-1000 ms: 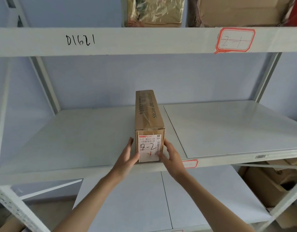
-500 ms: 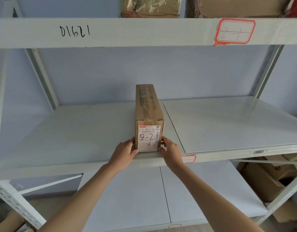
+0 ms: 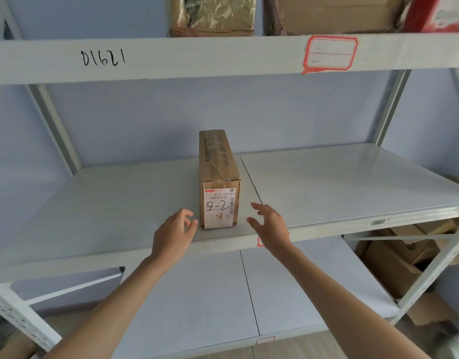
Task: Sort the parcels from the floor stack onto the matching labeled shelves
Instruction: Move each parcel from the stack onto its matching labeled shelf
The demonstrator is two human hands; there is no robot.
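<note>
On middle shelf [image 3: 119,203], parcel [image 3: 219,193] marked 2-2 is sitting placed; left hand [image 3: 172,235] and right hand [image 3: 271,228] are hovering beside it, released, empty. Next: fetching another parcel.

Head view, close, facing shelf [image 3: 119,203]

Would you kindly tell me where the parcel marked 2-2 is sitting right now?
In the head view, the parcel stands on the middle shelf, near its front edge and centre seam, between the left hand and right hand, neither touching it.
</note>
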